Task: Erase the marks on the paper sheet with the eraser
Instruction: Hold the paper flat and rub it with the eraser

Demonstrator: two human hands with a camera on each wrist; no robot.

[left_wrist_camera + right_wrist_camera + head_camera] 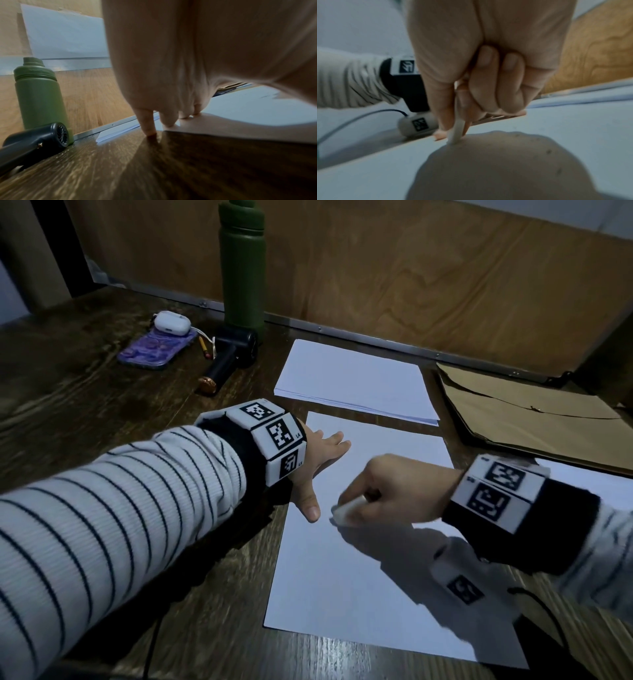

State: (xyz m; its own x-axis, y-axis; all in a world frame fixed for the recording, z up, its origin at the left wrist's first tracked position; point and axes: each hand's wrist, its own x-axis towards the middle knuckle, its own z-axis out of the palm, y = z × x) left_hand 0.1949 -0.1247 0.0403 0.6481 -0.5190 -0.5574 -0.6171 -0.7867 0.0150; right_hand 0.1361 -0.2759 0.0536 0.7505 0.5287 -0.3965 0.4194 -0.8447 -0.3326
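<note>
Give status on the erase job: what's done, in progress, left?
Done: eraser is picked up, and the left hand lies flat on the paper sheet's left edge, pinning it.
In hand: the right hand pinches the eraser, tip down on the sheet; blur suggests rubbing.
Left: cannot tell; no marks are legible on the sheet in the head view.
</note>
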